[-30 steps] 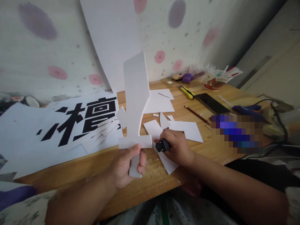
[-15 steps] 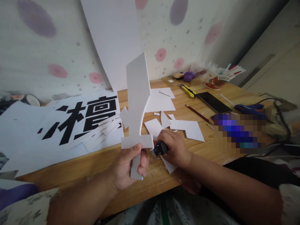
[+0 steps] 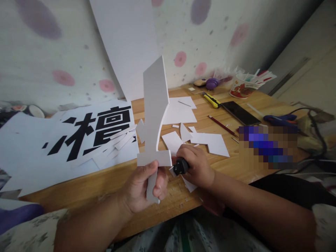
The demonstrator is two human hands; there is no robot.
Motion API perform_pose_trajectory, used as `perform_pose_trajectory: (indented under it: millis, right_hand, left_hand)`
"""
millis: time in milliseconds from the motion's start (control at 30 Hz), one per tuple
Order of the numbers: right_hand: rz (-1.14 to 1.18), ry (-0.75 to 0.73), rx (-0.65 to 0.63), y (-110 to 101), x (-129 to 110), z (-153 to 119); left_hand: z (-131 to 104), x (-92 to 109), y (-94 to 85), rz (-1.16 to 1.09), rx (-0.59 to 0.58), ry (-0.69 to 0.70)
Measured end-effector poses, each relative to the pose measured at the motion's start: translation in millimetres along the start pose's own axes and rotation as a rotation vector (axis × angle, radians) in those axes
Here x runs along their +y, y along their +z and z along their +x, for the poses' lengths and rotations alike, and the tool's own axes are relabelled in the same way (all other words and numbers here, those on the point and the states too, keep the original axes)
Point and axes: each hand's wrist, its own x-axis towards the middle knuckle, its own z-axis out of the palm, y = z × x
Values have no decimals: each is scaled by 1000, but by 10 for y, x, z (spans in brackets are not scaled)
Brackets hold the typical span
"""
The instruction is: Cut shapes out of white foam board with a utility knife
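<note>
My left hand (image 3: 143,185) grips a white foam board cutout (image 3: 156,105) by its narrow lower stem, thumb on the front and fingers curled behind. The cutout stands upright above the table, with a short crossbar low down and a curved right edge. Just right of the crossbar, my right hand (image 3: 198,166) is closed around a black craft knife (image 3: 181,166). Its tip is close to the board's lower right corner; whether it touches I cannot tell. Behind lie white board offcuts (image 3: 215,144).
A printed sheet with a large black character (image 3: 86,136) lies at left, with white strips (image 3: 123,140) on it. On the right are a yellow cutter (image 3: 211,101), a phone (image 3: 240,113), a dark red pencil (image 3: 222,126), a blue glue gun (image 3: 279,120) and a paper tub (image 3: 244,86).
Almost nothing differs. The board's top has shifted slightly right and up in view, and both hands keep their grip in nearly the same place.
</note>
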Motion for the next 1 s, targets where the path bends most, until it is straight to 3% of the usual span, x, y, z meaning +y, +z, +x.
perform_pose_trajectory:
  millis: [533, 1000]
  right_hand:
    - [-32, 24, 0, -25, -15, 35]
    - [-68, -19, -18, -44, -10, 17]
  left_hand:
    - [-21, -21, -19, 60, -69, -18]
    - [-12, -4, -20, 95, -33, 4]
